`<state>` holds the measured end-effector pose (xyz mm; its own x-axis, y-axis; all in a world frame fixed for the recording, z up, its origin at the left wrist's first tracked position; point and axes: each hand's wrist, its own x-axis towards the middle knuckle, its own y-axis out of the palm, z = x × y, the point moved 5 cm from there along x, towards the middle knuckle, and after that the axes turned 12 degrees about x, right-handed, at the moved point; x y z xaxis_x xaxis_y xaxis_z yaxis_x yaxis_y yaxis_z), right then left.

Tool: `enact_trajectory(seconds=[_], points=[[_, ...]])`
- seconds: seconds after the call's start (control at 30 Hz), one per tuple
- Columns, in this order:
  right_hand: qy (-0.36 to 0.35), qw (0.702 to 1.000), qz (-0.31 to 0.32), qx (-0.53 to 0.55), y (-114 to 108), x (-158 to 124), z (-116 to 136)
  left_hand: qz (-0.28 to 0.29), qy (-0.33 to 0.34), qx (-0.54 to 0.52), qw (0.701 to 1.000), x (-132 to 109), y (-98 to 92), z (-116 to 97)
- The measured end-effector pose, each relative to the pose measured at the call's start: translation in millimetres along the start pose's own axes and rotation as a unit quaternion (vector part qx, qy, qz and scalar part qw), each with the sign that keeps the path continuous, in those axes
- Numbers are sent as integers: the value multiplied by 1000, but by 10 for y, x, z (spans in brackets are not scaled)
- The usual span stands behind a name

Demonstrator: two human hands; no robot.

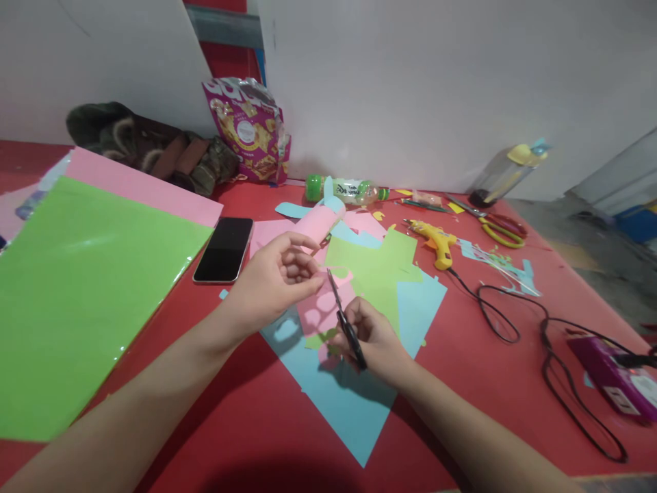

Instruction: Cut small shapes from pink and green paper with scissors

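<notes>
My right hand (377,342) is wrapped round the black handles of a small pair of scissors (350,337), whose blades point up and away. Between its thumb and fingertips, my left hand (282,274) pinches a small curved piece of pink paper (343,275), and the scissor tips are right at it. Below both hands lie overlapping sheets: a blue sheet (354,418), a green sheet (377,274) and a pink sheet with cut-out holes (308,322). Just beyond my left fingers rests a pink paper tube (319,222) with blue paper blades at its end.
A phone (224,250) and a stack topped by green paper (97,294) lie at left. Rightward are a yellow glue gun (435,243), its cord, larger scissors (500,227) and a purple power strip (613,376). Behind are a bottle (349,192), a snack bag (251,133) and a tumbler (506,174).
</notes>
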<state>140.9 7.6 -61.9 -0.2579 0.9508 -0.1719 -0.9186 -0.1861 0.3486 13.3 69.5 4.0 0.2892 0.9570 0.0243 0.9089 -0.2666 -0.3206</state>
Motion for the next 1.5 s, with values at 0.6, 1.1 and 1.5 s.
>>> enact_trajectory(seconds=[0.6,1.1,1.5], points=[[4,999,-29,-23,-32,-3,-23,-18,32,45,998,-8,-59,-29],[25,999,-1,25,-10,1,-42,-8,32,52,998,-14,-61,-12],[12,999,-20,-36,-42,-3,-46,0,27,78,997,7,-56,10]])
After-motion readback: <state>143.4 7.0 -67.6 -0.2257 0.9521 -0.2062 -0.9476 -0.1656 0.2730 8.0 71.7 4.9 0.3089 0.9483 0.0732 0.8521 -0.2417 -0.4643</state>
